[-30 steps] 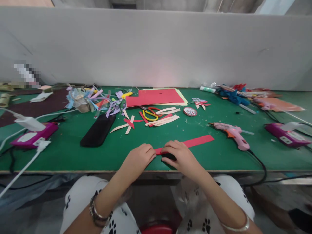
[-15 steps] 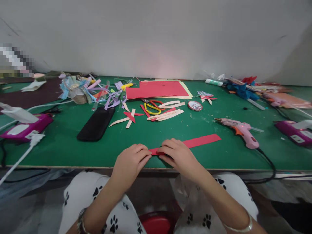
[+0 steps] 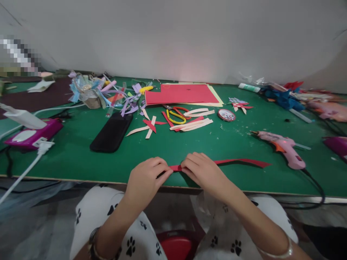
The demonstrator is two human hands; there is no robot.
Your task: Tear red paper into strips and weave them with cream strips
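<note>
Near the table's front edge, a long red paper strip [image 3: 241, 161] runs between my two hands and on to the right, its free end twisted and tilted. My left hand [image 3: 150, 176] pinches its left end between thumb and fingers. A short way along, my right hand [image 3: 202, 171] also grips the strip, with only a small piece showing between the hands. Beyond them lie yellow-and-red-handled scissors [image 3: 176, 116] beside cream strips [image 3: 193, 124] and short red strips. To the right of my right hand rests a pink glue gun [image 3: 284, 146].
A black phone [image 3: 111, 133] lies left of the hands. Red paper sheets [image 3: 187, 94] are stacked at the back, with a round tin [image 3: 226, 115] to their right. Paper scraps [image 3: 131, 97] clutter the back left. A purple power socket [image 3: 35, 134] with white cables sits far left.
The strip's right end has lifted and twisted where it lay flat before. Both hands keep their hold on it. The camera view has shifted slightly.
</note>
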